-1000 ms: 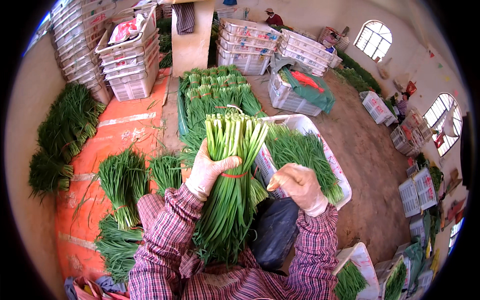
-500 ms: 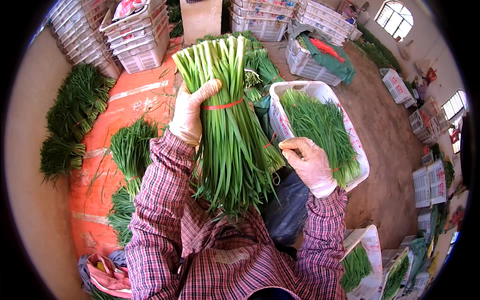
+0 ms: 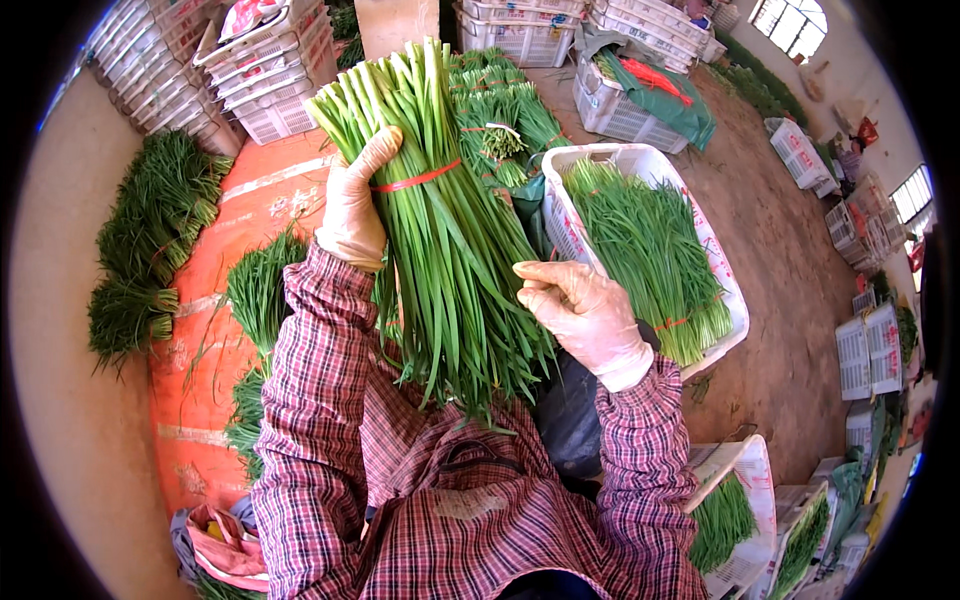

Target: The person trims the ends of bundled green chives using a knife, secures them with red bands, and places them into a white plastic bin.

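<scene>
A thick bunch of garlic chives [image 3: 450, 260] is held up in front of me, pale stem ends up and leaves hanging down to the right. My gloved left hand [image 3: 355, 200] is closed round its left side, thumb across the stems. A red band [image 3: 415, 180] circles the bunch by that thumb. My gloved right hand [image 3: 585, 315] is pinched, thumb against forefinger, beside the right edge of the leaves. Whether anything is between those fingertips is too small to tell. Right of it, a white crate [image 3: 738, 295] holds more banded chives.
Chive bundles [image 3: 160, 230] lie along the left wall, others on an orange sheet [image 3: 250, 220]. More bundles [image 3: 500, 110] are piled behind the held bunch. Stacked white crates [image 3: 275, 90] stand at the back left. A tilted crate [image 3: 755, 560] with chives is at lower right.
The bunch and my left hand have shifted left and slightly up, with the bunch leaning more. My right hand has moved left, closer to the leaves, still pinched.
</scene>
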The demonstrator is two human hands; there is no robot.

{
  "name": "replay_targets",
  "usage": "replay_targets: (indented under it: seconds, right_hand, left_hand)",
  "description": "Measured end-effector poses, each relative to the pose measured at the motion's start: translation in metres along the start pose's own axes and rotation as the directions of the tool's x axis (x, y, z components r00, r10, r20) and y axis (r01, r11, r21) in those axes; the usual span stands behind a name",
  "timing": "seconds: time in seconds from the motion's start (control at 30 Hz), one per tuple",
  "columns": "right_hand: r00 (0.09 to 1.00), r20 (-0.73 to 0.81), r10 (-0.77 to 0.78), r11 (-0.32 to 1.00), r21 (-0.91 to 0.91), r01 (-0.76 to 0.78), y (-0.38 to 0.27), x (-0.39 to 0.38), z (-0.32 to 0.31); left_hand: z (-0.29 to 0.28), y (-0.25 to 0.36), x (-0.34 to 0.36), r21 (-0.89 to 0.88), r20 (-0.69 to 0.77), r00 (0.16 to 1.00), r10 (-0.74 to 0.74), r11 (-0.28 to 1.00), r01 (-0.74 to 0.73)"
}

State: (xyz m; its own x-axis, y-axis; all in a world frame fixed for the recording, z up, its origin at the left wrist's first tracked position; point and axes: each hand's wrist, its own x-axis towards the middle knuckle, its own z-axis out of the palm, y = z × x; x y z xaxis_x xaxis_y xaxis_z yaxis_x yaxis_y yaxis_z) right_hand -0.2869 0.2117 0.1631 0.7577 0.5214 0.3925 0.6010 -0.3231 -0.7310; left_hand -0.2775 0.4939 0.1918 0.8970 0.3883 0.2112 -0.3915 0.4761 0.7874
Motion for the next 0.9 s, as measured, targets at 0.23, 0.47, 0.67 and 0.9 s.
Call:
replay_targets:
  seconds: [0.23, 0.47, 0.67, 0.9]
  right_hand:
    - [0.994, 0.039, -0.104, 0.964, -0.243, 0.111, -0.018, 0.012, 0.024]
    - [0.985, 0.099, -0.143, 0.956, 0.272, 0.112, -0.022, 0.015, 0.008]
    - [0.980, 0.093, -0.174, 0.653, 0.756, 0.044, -0.027, 0.032, 0.016]
    - [0.993, -0.114, 0.003, 0.222, 0.969, 0.111, -0.013, 0.068, 0.021]
  left_hand:
    - [0.009, -0.002, -0.005, -0.114, 0.030, 0.999, -0.025, 0.993, 0.028]
    - [0.006, -0.007, -0.013, -0.041, 0.016, 1.000, 0.002, 0.999, -0.001]
    - [0.014, -0.012, -0.025, -0.134, 0.073, 0.995, -0.060, 0.989, 0.070]
    - [0.019, -0.016, -0.033, -0.155, 0.110, 0.987, -0.114, 0.979, 0.130]
